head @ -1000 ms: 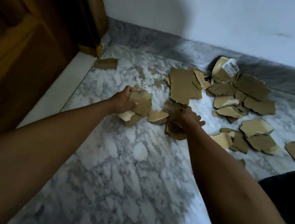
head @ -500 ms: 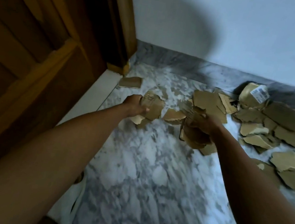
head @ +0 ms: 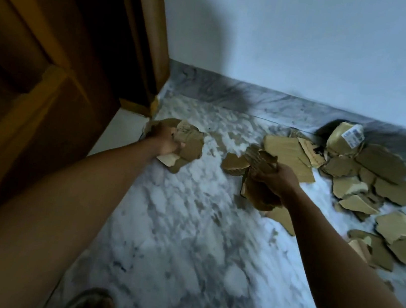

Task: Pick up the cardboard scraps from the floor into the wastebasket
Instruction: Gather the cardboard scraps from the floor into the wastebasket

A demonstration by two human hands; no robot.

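Lifted clear of the marble floor since a second ago, both fistfuls of cardboard scraps ride clenched in the left hand and right hand; squeeze firmly, since loose pieces dangling below either grip could drop before the unseen wastebasket.

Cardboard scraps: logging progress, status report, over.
Left hand and right hand each shut on scraps. Scrap pile on floor. Wastebasket not in view.

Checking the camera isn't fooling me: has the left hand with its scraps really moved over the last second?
Yes. The left hand has moved left, away from the scrap pile toward the door frame.
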